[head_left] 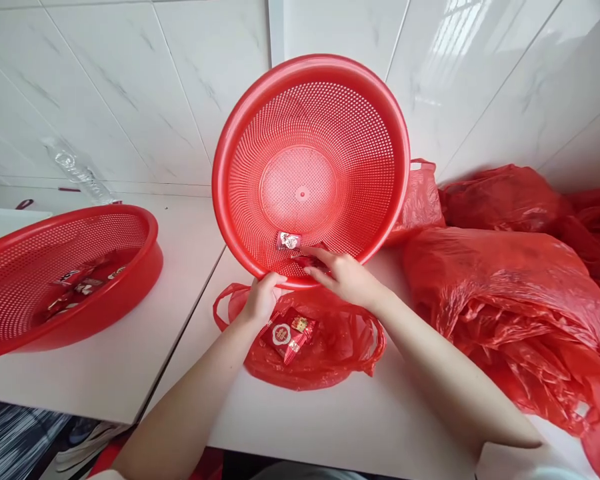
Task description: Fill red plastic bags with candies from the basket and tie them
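Packet in red film (pixel 305 261) lies left of the right hand (pixel 353 278), grasp unclear, inside the red mesh basket (pixel 220 177), its near rim clasped by the left hand (pixel 262 299).

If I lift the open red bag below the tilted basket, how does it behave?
Likely floppy: the red bag is thin, creased film slumped on the table. Probably light, since only a few packets show inside. Its mouth gapes, so lifting by one handle may well tip packets out.
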The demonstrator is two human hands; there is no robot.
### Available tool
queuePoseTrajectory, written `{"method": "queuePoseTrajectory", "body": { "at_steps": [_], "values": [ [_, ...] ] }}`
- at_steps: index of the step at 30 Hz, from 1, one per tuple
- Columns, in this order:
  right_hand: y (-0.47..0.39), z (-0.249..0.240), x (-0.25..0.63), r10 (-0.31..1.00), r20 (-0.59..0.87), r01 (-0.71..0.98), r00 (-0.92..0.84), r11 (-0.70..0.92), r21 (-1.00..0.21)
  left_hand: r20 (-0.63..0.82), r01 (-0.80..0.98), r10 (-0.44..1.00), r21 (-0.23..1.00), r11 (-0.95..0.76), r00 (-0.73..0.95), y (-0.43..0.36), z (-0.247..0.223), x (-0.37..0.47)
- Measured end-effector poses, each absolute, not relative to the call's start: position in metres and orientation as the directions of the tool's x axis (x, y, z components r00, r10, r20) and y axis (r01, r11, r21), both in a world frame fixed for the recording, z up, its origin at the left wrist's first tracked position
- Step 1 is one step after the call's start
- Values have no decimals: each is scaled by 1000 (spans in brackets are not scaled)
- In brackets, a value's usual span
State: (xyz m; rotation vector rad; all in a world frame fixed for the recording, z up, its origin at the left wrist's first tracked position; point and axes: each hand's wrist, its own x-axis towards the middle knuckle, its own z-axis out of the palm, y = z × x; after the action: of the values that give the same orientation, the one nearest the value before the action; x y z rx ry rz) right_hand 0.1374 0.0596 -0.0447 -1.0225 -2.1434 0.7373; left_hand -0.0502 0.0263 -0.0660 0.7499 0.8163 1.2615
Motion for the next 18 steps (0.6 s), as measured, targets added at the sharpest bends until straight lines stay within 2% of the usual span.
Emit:
{"method": "queuePoseTrajectory", "body": {
  "at_steps": [1,3,5,7,10,18],
  "values": [
    [61,-44,136,860,269,384,-433,446,-808,-114,-491,990,859,143,89,27,-66,-51],
    [65,-43,135,944,109,148,-310,161,-976,-134,-462,990,876,138,42,28,-66,-53],
    [71,-43,136,960,-101,-158,-260,-145,-977,-155,-455,988,878,150,26,29,-65,-54],
    [75,-41,138,937,-194,-372,-291,-297,-879,-163,-470,985,866,168,52,28,-62,-54],
    [74,-37,142,916,-131,-456,-378,-308,-835,-179,-495,980,846,200,90,28,-59,-52],
    [64,-34,141,886,-102,-386,-452,-297,-874,-136,-504,988,850,155,74,32,-65,-57]
  ]
}}
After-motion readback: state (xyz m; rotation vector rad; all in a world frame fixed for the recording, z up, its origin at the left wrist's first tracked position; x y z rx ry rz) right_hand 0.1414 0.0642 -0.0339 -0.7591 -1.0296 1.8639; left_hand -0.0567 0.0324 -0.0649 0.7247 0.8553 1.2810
